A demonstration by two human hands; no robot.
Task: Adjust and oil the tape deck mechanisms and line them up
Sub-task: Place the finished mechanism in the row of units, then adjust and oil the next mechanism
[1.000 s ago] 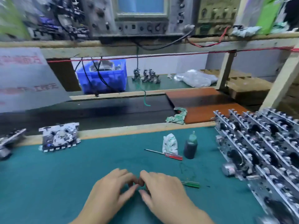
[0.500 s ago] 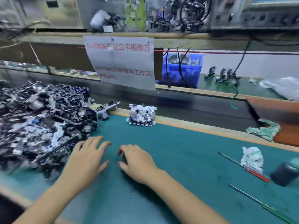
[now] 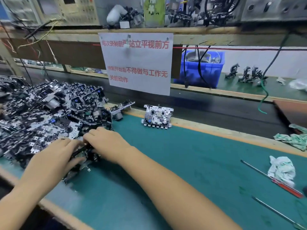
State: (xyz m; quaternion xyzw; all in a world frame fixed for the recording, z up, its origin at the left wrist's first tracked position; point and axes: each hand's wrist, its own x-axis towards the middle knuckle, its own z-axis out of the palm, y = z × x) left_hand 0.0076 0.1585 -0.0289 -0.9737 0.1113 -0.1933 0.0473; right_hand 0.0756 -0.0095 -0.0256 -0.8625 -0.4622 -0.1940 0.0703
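Fingers [image 3: 89, 138] grip a dark, metal-framed mechanism [image 3: 83, 155].

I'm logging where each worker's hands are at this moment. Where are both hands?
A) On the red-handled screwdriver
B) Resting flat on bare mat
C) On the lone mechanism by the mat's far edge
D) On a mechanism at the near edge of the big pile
D: the left hand and right hand both grip a dark mechanism at the edge of the pile.
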